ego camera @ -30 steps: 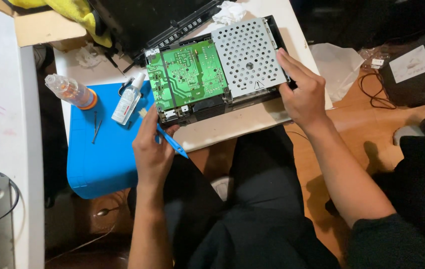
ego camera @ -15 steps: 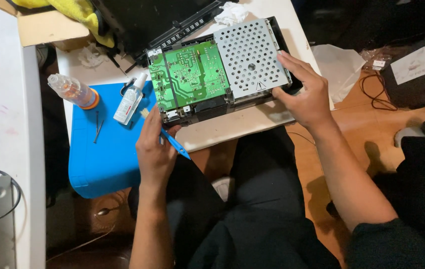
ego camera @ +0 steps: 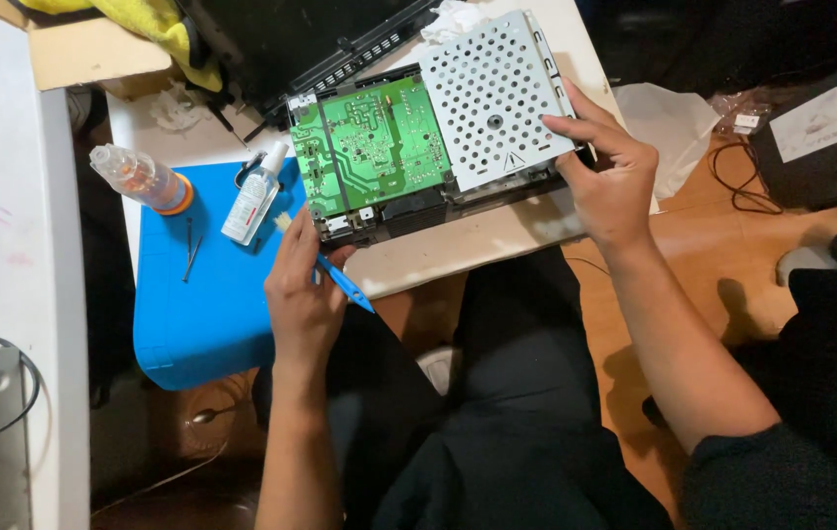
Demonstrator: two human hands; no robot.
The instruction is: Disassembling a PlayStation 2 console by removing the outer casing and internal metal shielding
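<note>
The right hand grips the chassis edge, steadying it on the table. The left hand, closed around a blue tool, rests at the green board corner to work there.

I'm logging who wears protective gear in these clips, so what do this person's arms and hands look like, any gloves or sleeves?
Both hands are bare: no gloves, rings or watch show on the left hand or the right hand. Both forearms are uncovered too. A dark short sleeve shows only at the right upper arm; the left arm leaves the picture before any sleeve appears.
</note>
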